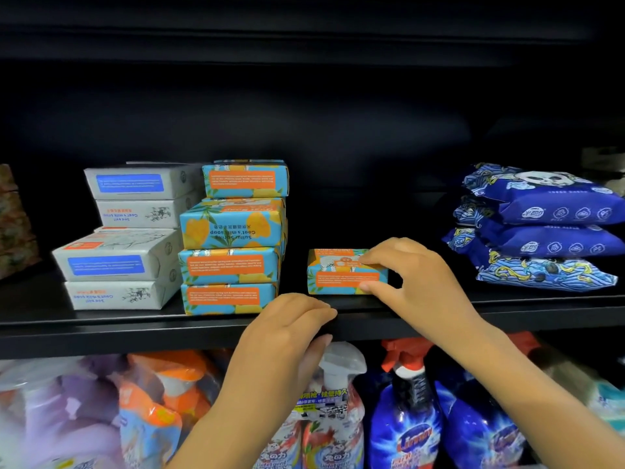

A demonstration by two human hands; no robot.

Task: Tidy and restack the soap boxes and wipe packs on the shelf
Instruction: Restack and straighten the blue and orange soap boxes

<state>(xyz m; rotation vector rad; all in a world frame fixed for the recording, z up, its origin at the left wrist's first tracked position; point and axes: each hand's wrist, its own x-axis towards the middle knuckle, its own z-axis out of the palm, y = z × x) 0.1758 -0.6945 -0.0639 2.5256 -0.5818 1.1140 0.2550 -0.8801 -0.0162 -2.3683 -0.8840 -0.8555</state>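
A single blue-and-orange soap box [338, 277] lies on the black shelf [101, 330], right of a stack of several like boxes [233, 238]. My right hand [412, 279] pinches that lone box at its right end, fingers on top and thumb at the front. Over the shelf's front edge curl the fingers of my left hand [287, 326], thumb under the lip. A stack of several white soap boxes [128, 238] stands at the left. Three blue wipe packs [541, 228] are piled at the right.
Below the shelf stand spray bottles [341, 401], blue detergent bottles [406, 428] and soft refill pouches [145, 411]. A patterned package [13, 221] sits at the far left edge. Dark bare shelf lies between the lone box and the wipe packs.
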